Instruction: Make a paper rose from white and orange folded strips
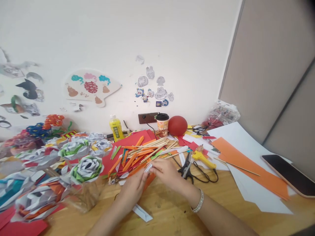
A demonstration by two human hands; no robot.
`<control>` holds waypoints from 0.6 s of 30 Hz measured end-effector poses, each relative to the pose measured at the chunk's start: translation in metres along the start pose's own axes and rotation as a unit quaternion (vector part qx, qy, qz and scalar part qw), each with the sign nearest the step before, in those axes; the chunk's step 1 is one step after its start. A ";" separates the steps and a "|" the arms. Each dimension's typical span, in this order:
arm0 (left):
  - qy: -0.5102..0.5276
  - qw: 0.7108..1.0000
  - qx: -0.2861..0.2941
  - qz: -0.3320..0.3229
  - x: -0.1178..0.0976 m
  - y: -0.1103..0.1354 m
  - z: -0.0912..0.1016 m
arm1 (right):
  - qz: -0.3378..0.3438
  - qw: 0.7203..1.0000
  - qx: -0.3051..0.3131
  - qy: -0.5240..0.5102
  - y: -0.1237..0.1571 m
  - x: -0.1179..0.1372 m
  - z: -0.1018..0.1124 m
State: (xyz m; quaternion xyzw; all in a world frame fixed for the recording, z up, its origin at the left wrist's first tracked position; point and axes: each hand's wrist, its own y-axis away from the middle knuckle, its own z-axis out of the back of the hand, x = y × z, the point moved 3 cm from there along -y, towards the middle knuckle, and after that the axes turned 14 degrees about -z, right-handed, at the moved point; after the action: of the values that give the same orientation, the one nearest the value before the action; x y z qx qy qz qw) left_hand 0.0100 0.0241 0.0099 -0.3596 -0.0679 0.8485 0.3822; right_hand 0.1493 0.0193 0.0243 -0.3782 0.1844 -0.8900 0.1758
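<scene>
My left hand (134, 186) and my right hand (168, 173) meet over the wooden table (221, 200), both pinching a small folded white paper piece (148, 168) between their fingertips. An orange paper strip (150, 179) lies just under the hands. A bracelet (199, 202) circles my right wrist. A folded white paper strip (142, 212) lies on the table below my left forearm. Behind the hands is a heap of orange, green and white folded strips and wooden sticks (145, 150) on red paper sheets.
Paper flowers (86, 168) crowd the left side. Black scissors (187, 167) and a yellow glue gun (203, 159) lie right of my hands. Orange (248, 167) and white sheets and a phone (290, 173) lie at right. A yellow bottle (116, 128), cup (162, 124) and red ball (177, 125) stand by the wall.
</scene>
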 end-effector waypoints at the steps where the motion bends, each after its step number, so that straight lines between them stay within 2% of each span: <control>1: -0.020 1.000 0.001 -0.004 -0.001 0.000 0.000 | -0.002 1.000 -0.005 0.001 0.000 0.000 0.000; 8: -0.086 0.995 -0.047 -0.019 0.003 -0.003 -0.004 | -0.037 0.999 -0.022 -0.011 0.002 0.000 0.000; 13: -0.090 0.995 -0.033 0.006 0.003 -0.001 -0.007 | -0.029 0.999 -0.014 0.025 0.000 0.007 0.004; 16: -0.152 0.987 -0.018 0.043 0.003 0.000 -0.002 | -0.026 0.997 -0.029 0.067 -0.006 0.001 0.031; 18: -0.186 0.981 -0.008 0.056 0.004 -0.001 0.002 | -0.073 0.984 -0.112 0.117 -0.004 -0.016 0.070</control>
State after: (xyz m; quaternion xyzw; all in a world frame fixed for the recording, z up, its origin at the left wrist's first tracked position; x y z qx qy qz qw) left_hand 0.0072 0.0285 0.0097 -0.2017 -0.1240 0.9202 0.3117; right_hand 0.2106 0.0162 0.0618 -0.3012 0.2738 -0.9123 0.0438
